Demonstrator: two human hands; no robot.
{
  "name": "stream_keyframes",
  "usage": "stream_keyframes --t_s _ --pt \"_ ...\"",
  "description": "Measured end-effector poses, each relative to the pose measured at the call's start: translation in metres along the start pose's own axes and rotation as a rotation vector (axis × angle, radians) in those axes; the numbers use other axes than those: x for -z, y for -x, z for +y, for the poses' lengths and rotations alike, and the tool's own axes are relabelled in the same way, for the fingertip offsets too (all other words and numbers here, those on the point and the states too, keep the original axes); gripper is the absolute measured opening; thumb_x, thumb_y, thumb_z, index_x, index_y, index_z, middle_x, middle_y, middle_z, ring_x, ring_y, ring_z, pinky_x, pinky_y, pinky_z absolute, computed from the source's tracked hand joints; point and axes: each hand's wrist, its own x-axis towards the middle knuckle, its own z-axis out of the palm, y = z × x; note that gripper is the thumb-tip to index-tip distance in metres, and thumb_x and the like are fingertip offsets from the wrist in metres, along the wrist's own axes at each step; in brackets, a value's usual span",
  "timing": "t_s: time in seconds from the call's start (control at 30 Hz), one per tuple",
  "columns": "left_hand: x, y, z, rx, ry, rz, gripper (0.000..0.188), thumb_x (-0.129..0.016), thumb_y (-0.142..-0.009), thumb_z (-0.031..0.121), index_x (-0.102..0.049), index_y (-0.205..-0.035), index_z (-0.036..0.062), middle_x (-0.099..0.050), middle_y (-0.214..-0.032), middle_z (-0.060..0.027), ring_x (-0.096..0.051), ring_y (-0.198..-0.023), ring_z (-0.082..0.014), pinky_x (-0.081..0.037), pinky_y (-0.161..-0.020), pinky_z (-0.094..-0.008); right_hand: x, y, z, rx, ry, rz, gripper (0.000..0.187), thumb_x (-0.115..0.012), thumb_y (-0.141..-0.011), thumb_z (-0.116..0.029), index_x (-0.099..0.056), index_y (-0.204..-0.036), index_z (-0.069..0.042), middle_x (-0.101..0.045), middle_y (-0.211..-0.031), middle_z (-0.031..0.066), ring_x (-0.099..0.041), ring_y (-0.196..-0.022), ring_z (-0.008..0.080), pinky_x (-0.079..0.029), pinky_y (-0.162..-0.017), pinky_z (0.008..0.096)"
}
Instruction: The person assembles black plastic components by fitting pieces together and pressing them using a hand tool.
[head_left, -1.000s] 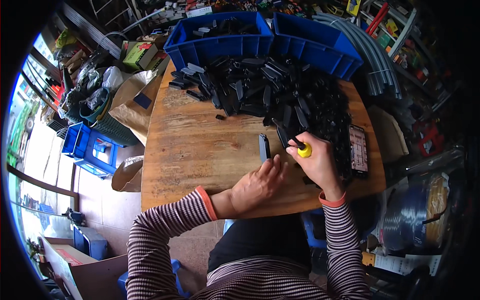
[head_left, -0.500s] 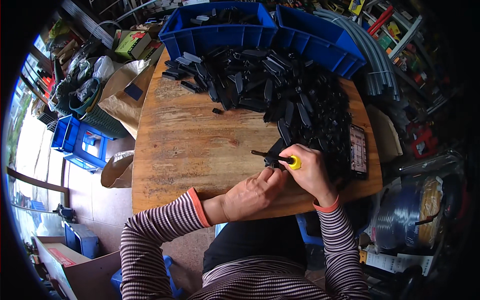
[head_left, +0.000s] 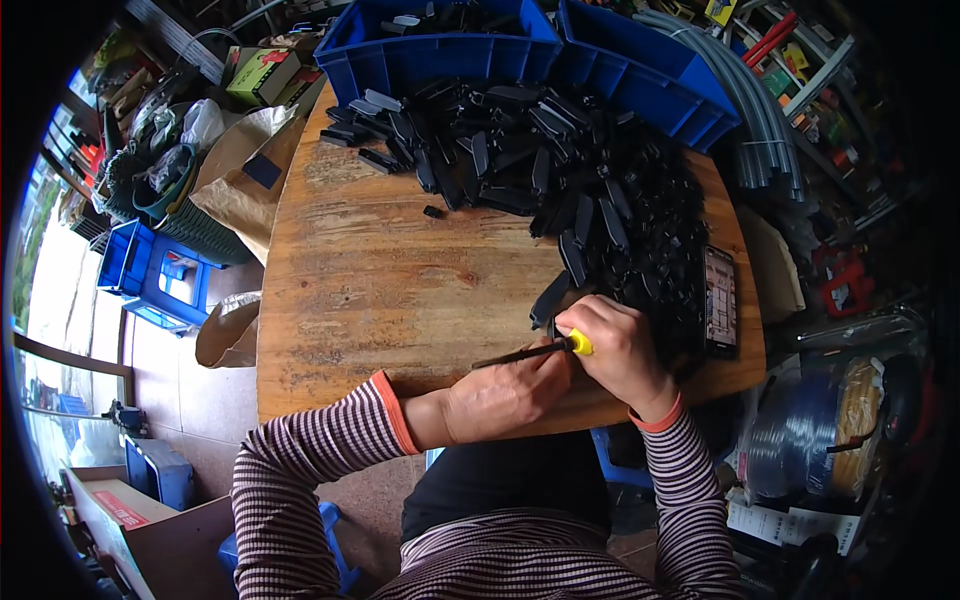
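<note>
My right hand [head_left: 622, 350] is closed around the yellow handle of a tool [head_left: 582, 342], whose long, thin dark shaft points left over my left hand. The exact kind of tool does not show. My left hand [head_left: 512, 392] is closed beside it near the table's front edge, fingers pinched together; what they hold is hidden. Just beyond the hands lies a flat black plastic piece [head_left: 548, 302]. A big pile of similar long black plastic pieces [head_left: 540, 170] spreads over the far and right side of the wooden table [head_left: 390, 290].
Two blue crates [head_left: 440, 60] [head_left: 650, 80] border the table's far side; the left one holds black pieces. A lit phone [head_left: 720, 300] stands at the right edge. One small black piece [head_left: 433, 212] lies apart. Brown paper bags [head_left: 240, 180] stand left of the table.
The tool's shaft has tilted, its tip swinging nearer to me and left across my left hand. Both hands have shifted slightly toward me. The flat black piece beyond them shows more fully.
</note>
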Motion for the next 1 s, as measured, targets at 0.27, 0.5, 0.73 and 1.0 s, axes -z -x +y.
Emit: stream_keyframes --t_s 0.27,0.5,0.73,1.0 --pt "0.005 0.002 0.0 0.008 0.038 -0.01 0.041 -0.055 -0.078 0.013 -0.059 -0.115 -0.0057 -0.055 -0.113 -0.0155 -0.058 -0.105 -0.0248 -0.055 -0.079 -0.0284 0.03 -0.028 -0.008 -0.315 -0.681 0.276 0.01 -0.07 -0.086 -0.007 -0.061 -0.088 -0.003 -0.065 -0.077 0.0043 -0.063 -0.064 0.012 -0.051 -0.056 0.025" --pt "-0.001 -0.004 -0.004 0.015 0.099 -0.017 0.043 -0.055 -0.08 0.012 -0.058 -0.12 -0.0041 -0.055 -0.113 -0.0152 -0.056 -0.108 -0.0251 -0.054 -0.084 -0.0316 -0.007 -0.029 -0.002 -0.29 -0.862 0.366 0.012 -0.071 -0.088 -0.012 -0.061 -0.089 -0.005 -0.065 -0.076 0.0025 -0.059 -0.063 0.0056 -0.049 -0.055 0.0205" --pt "0.006 -0.015 -0.025 -0.159 0.261 0.075 0.031 -0.058 -0.079 0.01 -0.059 -0.109 0.001 -0.055 -0.107 -0.0134 -0.057 -0.102 -0.0279 -0.047 -0.094 -0.0385 0.035 0.013 0.02 -0.3 -0.133 0.007 0.014 -0.072 -0.079 -0.003 -0.062 -0.088 -0.002 -0.065 -0.083 0.0104 -0.065 -0.072 0.0235 -0.051 -0.064 0.0307" --pt "-0.003 -0.019 -0.044 0.211 0.246 0.07 0.042 -0.066 -0.073 0.009 -0.055 -0.113 0.0011 -0.054 -0.103 -0.0139 -0.055 -0.093 -0.0306 -0.046 -0.084 -0.0374 0.022 0.026 0.024 -0.422 0.047 -0.115 0.018 -0.072 -0.075 -0.001 -0.061 -0.089 -0.001 -0.061 -0.087 0.014 -0.063 -0.077 0.0296 -0.05 -0.068 0.0344"
